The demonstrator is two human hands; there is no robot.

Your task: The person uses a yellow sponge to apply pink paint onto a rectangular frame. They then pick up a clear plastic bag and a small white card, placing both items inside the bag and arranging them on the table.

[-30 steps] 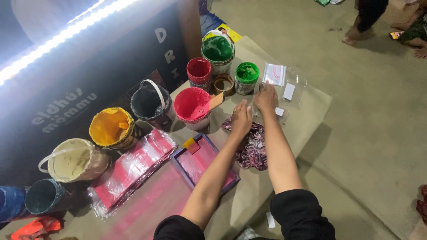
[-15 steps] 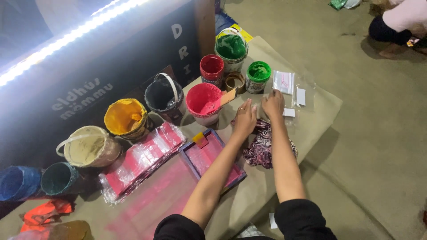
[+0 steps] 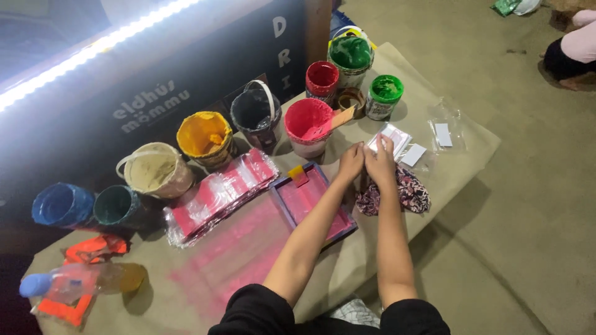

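Note:
My left hand and my right hand are close together above a dark patterned cloth on brown paper. Both hands pinch the edge of a small clear plastic bag with something white inside. A purple-framed printing screen with pink ink lies just left of my left forearm. A pink paint tub with a wooden stick in it stands just beyond my hands.
Several open paint tubs, red, two green, black, yellow, cream and blue, line a dark board. A stack of pink sheets in clear bags lies left. Another person's limbs are at top right.
My hands have drawn closer together and now pinch the small clear bag. The camera view has shifted, so the tubs sit more to the right.

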